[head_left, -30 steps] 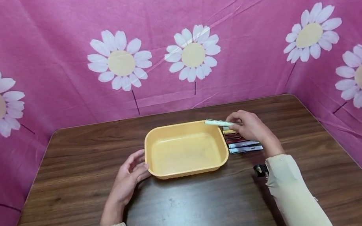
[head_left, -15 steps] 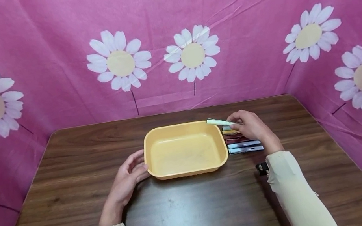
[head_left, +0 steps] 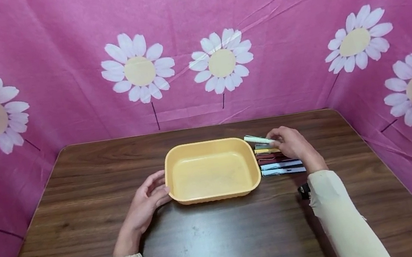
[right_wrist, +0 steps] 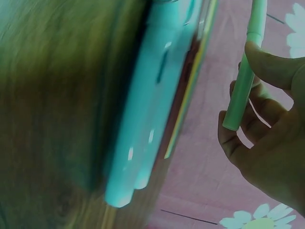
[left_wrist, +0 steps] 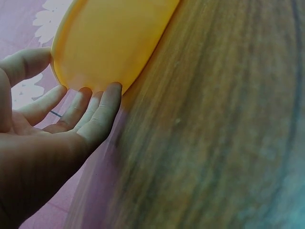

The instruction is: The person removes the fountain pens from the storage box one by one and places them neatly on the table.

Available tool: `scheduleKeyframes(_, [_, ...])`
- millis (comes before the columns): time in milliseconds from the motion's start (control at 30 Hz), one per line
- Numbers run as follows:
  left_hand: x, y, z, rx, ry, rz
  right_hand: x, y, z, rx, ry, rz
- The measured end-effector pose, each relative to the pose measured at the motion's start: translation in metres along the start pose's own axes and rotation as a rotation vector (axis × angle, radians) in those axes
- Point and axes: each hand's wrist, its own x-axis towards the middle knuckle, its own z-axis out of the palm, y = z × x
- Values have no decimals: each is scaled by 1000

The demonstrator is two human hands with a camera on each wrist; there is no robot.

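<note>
A yellow plastic tray (head_left: pixel 216 194) stands on the table with nothing inside it. At its left end my left hand (head_left: pixel 142 208) rests its fingertips against the outside wall, fingers loosely extended; the left wrist view shows the tips along the edge. Beyond the tray's right end, my right hand (head_left: pixel 292 145) pinches a pale green pen (right_wrist: pixel 241 93) between thumb and fingers, raised above the other pens. Below it several pens lie side by side: two light blue pens (head_left: pixel 282 171) nearest me, then dark red (head_left: pixel 271 159), yellow (head_left: pixel 267 151) and a green one partly hidden by the hand.
The brown wooden table (head_left: pixel 209 246) ends at a pink curtain (head_left: pixel 187 113) printed with daisies, which runs behind it and along both sides. Tray and pens sit close together, almost touching.
My right hand has moved slightly right with the pale green pen, away from the tray's rim to over the row of pens. My left hand and the tray have stayed put.
</note>
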Motion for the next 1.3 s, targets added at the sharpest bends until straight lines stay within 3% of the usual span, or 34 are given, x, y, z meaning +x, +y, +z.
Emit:
scheduleKeyframes(500, [1, 0, 0, 4, -2, -2, 13, 36, 1, -58, -48, -19])
scheduleKeyframes(933, [2, -2, -1, -2, 1, 5, 15, 43, 2, -12, -138, 53])
scheduleKeyframes(1300, [3, -3, -3, -2, -1, -5, 13, 50, 1, 21, -132, 53])
